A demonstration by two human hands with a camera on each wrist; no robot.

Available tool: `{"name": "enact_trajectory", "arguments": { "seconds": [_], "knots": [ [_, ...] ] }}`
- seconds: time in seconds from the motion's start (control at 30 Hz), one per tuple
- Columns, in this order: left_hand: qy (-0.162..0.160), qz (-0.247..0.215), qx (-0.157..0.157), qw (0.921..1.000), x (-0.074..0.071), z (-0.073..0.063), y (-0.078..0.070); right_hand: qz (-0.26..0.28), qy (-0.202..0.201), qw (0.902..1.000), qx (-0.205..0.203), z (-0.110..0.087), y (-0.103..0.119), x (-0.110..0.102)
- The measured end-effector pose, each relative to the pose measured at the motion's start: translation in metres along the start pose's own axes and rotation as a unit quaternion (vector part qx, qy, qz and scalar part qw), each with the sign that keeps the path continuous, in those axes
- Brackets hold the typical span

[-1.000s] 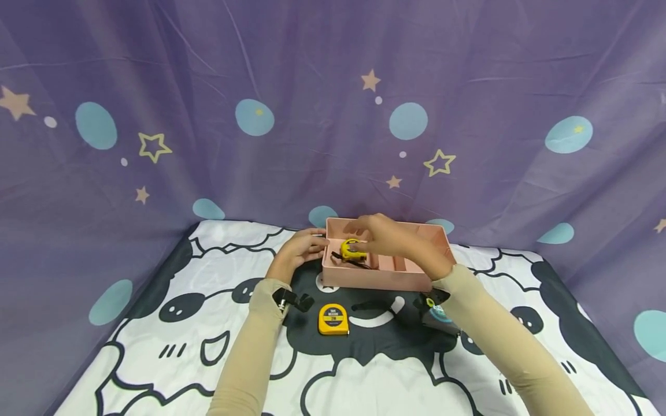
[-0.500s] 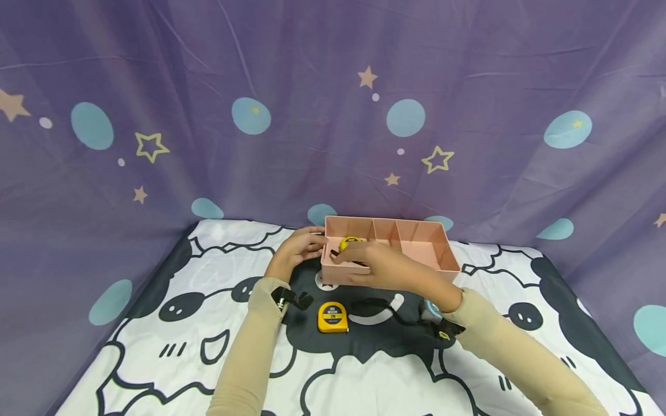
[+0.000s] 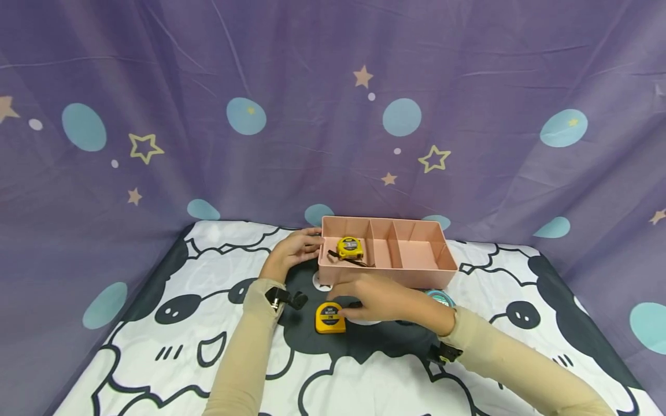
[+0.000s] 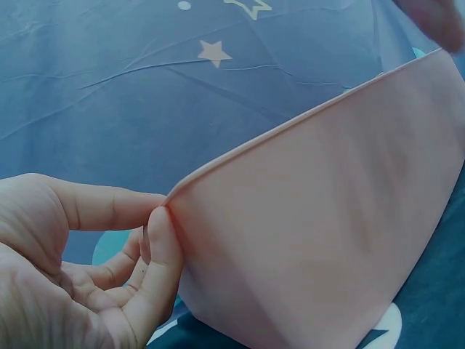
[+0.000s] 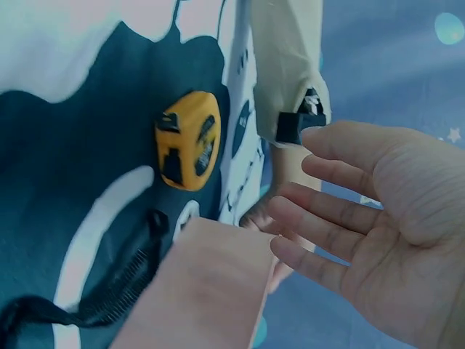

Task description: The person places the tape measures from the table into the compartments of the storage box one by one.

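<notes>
In the head view, my left hand (image 3: 293, 249) is at the left end of a pink divided box (image 3: 385, 278). The left wrist view shows its thumb and index finger pinching the box's corner (image 4: 171, 198). A yellow tape measure (image 3: 350, 247) with a black strap lies in the left compartment. A second, orange-yellow tape measure (image 3: 330, 319) lies on the cloth in front. My right hand (image 3: 377, 296) is over the cloth, its fingertips beside that tape measure in the head view. In the right wrist view, the fingers are spread and hold nothing.
A light-blue round-faced item (image 3: 440, 297) lies right of the box's front, partly hidden by my right forearm. A black strap (image 5: 131, 291) lies on the cartoon-print cloth (image 3: 364, 381). A purple curtain (image 3: 322, 144) hangs right behind the box.
My right hand has left the box's left compartment and moved forward to the orange-yellow tape measure on the cloth. The yellow tape measure stays in the box. My left hand stays at the box corner.
</notes>
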State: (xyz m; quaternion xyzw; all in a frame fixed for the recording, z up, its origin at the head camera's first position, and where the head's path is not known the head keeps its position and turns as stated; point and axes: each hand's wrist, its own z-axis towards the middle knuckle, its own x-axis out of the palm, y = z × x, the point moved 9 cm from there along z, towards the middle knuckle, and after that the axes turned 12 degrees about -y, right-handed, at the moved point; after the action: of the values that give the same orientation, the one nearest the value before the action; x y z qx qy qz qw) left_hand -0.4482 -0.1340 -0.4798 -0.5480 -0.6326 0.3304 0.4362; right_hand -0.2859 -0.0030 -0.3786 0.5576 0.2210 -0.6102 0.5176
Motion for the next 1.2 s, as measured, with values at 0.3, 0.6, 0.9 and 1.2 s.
{"name": "enact_trajectory", "arguments": {
  "seconds": [0.3,0.6,0.9,1.2],
  "knots": [
    [0.009,-0.018,0.002,0.9998,0.000,0.001,0.000,-0.011,0.033,0.9991,0.023,-0.002,-0.004,0.026],
    [0.007,0.012,0.024,0.9996,-0.005,0.002,-0.001,-0.011,0.056,0.9980,0.027,-0.001,-0.006,0.047],
    [-0.011,0.012,0.002,0.9999,0.001,0.000,-0.001,-0.006,0.059,0.9978,0.030,0.001,-0.009,0.051],
    [-0.015,-0.002,-0.010,0.9998,0.000,-0.005,-0.004,-0.007,0.052,0.9982,0.030,0.005,-0.011,0.050]
  ]
}}
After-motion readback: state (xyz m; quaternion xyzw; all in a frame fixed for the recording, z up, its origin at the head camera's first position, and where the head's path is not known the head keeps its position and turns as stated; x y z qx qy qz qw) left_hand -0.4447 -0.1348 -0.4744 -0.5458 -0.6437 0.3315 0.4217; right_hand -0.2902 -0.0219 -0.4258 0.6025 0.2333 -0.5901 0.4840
